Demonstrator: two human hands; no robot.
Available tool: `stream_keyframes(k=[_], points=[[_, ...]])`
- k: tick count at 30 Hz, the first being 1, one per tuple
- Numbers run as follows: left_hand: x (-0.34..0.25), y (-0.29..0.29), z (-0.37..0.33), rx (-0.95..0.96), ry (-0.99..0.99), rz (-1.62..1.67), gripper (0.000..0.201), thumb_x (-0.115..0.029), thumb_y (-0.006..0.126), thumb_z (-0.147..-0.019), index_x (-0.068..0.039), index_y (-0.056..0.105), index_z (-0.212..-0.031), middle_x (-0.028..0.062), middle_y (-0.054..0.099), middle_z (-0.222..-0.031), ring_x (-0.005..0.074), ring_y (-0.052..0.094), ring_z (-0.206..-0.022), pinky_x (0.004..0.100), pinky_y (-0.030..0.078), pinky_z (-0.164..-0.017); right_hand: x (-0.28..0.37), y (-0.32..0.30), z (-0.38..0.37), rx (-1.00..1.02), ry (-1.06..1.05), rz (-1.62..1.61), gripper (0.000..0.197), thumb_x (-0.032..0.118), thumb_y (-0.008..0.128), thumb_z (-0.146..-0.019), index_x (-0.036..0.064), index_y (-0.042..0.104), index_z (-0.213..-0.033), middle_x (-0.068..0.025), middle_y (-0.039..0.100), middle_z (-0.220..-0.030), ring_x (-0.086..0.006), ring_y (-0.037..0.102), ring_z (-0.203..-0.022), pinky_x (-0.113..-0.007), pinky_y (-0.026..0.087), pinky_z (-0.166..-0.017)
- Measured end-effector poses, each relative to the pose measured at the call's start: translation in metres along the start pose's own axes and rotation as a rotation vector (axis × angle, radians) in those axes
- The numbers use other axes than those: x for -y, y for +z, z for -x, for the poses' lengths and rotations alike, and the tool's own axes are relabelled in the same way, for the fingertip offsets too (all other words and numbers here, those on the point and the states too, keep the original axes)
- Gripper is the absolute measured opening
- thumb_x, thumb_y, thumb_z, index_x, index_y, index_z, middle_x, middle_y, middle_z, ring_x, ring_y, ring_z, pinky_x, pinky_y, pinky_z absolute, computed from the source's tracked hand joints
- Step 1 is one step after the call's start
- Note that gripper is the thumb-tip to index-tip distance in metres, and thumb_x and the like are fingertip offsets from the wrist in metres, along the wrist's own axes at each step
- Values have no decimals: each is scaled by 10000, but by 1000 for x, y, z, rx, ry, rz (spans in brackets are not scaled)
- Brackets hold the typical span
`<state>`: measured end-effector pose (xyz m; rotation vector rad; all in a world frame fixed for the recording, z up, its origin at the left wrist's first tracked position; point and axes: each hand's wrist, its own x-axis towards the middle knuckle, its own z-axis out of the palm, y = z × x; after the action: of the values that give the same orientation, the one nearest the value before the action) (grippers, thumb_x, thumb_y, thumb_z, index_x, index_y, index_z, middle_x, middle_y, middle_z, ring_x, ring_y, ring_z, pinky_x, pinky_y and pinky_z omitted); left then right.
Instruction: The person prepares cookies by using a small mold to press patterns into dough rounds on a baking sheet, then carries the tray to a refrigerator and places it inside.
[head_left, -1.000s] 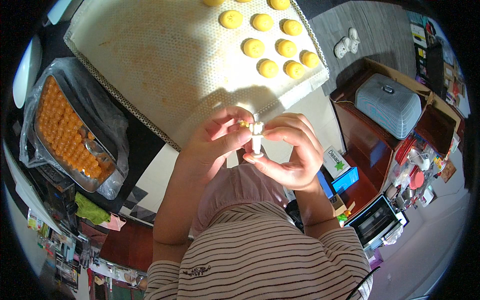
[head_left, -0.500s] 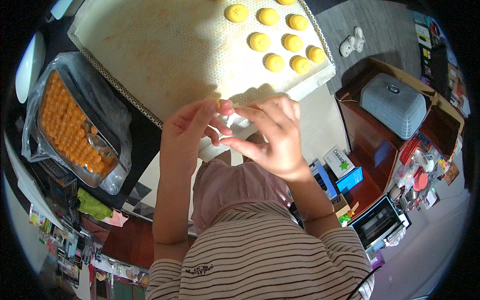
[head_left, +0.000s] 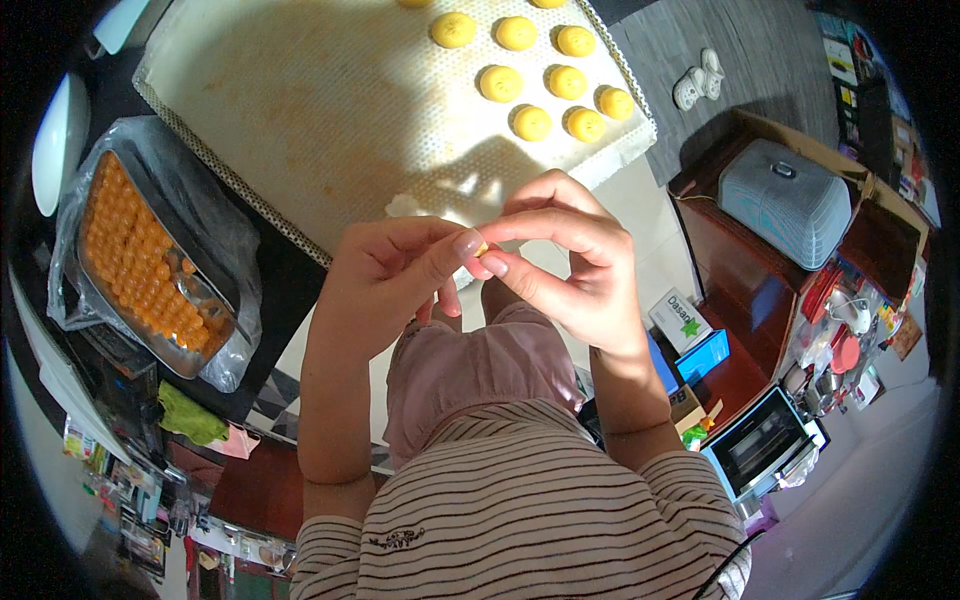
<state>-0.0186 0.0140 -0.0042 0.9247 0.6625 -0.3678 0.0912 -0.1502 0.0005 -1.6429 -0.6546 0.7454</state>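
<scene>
My left hand (head_left: 385, 285) and my right hand (head_left: 580, 265) meet over the near edge of a white, perforated-looking tray mat (head_left: 300, 130). Between the thumbs and forefingers of both hands is a small yellow piece (head_left: 482, 250), probably dough, mostly covered by the fingertips. Both hands are closed in a pinch. Several round yellow dough balls (head_left: 516, 34) sit spaced out on the mat's right side, beyond my hands. The left hand's other fingers curl partly out of sight behind its thumb.
At the left, glossy orange balls (head_left: 135, 240) fill much of a metal pan, with a clear plastic bag (head_left: 240, 250) around it. A white bowl (head_left: 60, 145) stands behind. To the right are a grey ribbed cover (head_left: 783, 205), a cardboard box, and shoes (head_left: 698, 80) on the floor.
My hands have come together, fingertips meeting, and sit slightly lower in the picture. The yellow piece has moved right, from the left fingertips to between both hands.
</scene>
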Motion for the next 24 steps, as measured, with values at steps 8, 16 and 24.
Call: stream_keyframes(k=[8, 16, 24], points=[[0, 7, -7, -6, -29, -15, 217, -217, 694, -883, -15, 711, -958, 21, 681, -752, 49, 571, -514, 175, 375, -410, -5, -6, 4, -78, -30, 16, 168, -4, 755, -728, 30, 712, -886, -56, 591, -894, -153, 583, -816, -256, 455, -724], [-4, 9, -8, -150, -41, -26, 158, -142, 661, -888, -1, 711, -939, 59, 688, -755, 55, 551, -476, 176, 360, -400, -20, -21, 13, -308, 33, 73, 152, -5, 751, -732, 25, 718, -877, -51, 603, -907, -152, 581, -852, -251, 458, -743], [18, -13, -9, -273, 151, -24, 198, -147, 563, -954, 19, 671, -943, 99, 656, -759, 77, 486, -419, 203, 342, -344, -50, -77, -6, -661, 41, 415, 117, 33, 746, -771, 32, 745, -887, -41, 634, -820, -137, 569, -788, -249, 449, -718]])
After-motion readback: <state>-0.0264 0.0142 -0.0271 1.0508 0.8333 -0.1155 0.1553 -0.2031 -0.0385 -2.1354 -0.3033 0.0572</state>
